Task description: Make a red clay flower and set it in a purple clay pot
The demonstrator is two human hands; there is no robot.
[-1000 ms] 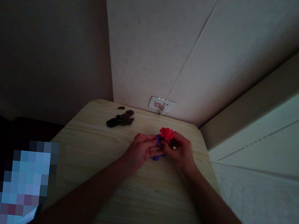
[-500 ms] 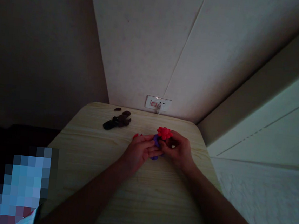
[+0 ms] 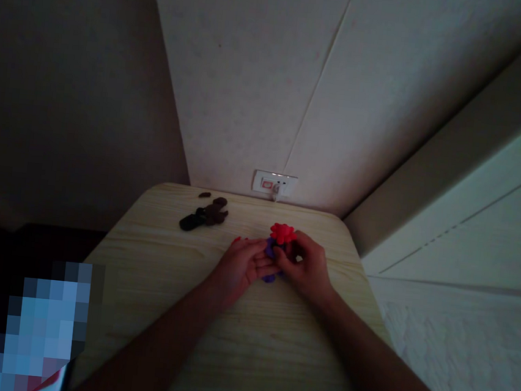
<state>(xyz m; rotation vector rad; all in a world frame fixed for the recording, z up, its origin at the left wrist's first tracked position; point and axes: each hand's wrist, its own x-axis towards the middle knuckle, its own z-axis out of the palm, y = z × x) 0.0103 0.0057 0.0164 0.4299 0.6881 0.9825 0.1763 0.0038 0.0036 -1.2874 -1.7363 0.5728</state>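
Over the middle of the table I hold a small figure that looks like modelling clay. It has a bright red, scalloped flower-like piece (image 3: 282, 233) on top and a purple part (image 3: 271, 247) below, with something dark between them. My left hand (image 3: 239, 267) lies around the purple part from the left, palm turned inward and fingers bent. My right hand (image 3: 307, 261) pinches it from the right, thumb and fingertips just under the red piece. More purple (image 3: 269, 278) shows beneath my left fingers. A bit of red (image 3: 239, 240) peeks out behind my left hand, mostly hidden.
Dark brown clay-like pieces (image 3: 215, 214) and a black one (image 3: 190, 222) lie at the table's back left, a small brown bit (image 3: 204, 195) behind them. A wall socket (image 3: 274, 183) with a plug sits above the back edge. A pale panel (image 3: 461, 221) stands right.
The red piece and my right hand have shifted slightly left. My left hand stays around the purple part. The view has tilted slightly.
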